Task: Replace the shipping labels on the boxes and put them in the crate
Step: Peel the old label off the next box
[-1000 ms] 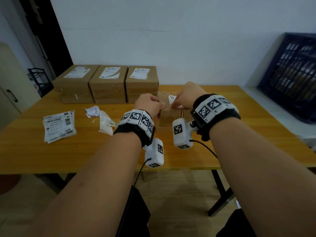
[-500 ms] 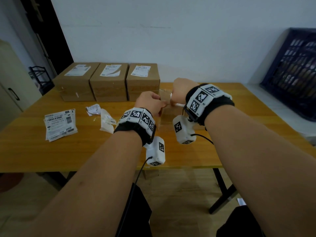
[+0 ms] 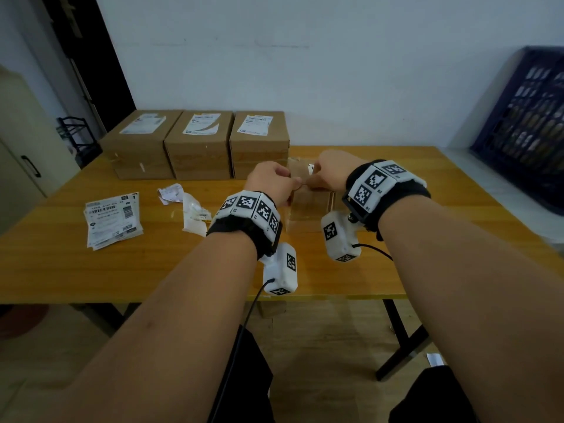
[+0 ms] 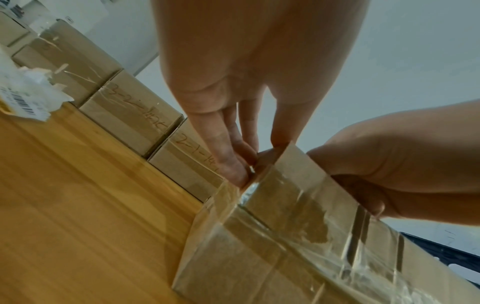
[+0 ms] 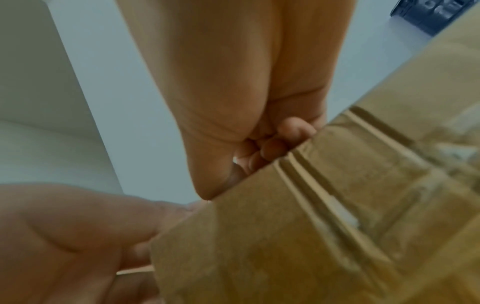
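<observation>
Head: wooden table (image 3: 396,239) against a white wall, three boxes (image 3: 198,145) at the back, loose labels (image 3: 113,218) left, crate (image 3: 525,123) right. Left hand (image 3: 270,184) and right hand (image 3: 329,169) curled on the near box (image 3: 308,203).

Left wrist: fingers (image 4: 231,162) pinching at that box's top corner.

Right wrist: fingers (image 5: 293,129) curled on its top edge; label hidden.

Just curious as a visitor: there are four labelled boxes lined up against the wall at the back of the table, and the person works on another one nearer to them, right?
Not quite: the head view shows three labelled boxes at the back, not four. Both hands do work on another box nearer the person.
</observation>
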Demonstrator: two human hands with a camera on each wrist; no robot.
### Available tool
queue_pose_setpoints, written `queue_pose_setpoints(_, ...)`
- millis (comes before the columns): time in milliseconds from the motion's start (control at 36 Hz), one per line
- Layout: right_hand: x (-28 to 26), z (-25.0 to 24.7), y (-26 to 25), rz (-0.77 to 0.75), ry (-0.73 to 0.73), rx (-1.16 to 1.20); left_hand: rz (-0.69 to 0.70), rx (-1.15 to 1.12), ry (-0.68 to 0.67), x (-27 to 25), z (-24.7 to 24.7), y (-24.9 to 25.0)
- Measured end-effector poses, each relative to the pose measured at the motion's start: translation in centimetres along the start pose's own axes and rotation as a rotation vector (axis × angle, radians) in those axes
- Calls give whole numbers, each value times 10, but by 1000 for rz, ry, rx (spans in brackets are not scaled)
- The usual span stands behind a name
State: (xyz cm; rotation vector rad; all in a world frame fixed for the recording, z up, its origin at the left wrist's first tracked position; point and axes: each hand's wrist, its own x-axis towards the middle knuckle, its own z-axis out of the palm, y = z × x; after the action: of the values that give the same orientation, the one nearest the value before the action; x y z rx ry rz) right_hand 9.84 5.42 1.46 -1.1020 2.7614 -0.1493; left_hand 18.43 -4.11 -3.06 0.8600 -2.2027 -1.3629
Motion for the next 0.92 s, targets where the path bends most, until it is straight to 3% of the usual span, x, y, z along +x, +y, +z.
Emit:
queue_pose_setpoints(278,-2,3,3,25,58,-3,-7,12,-6,-2,-1,2)
queue_pose_setpoints(389,-10,-6,16,-15,87,259,-17,11,4,-1,0,2)
queue_pose_setpoints(500,-16,-11,23,42,84,439,-22,21,14,0,0,2)
queue_pose_setpoints(917,-6,2,13,10,134,112,60,142,36,-1,4,2)
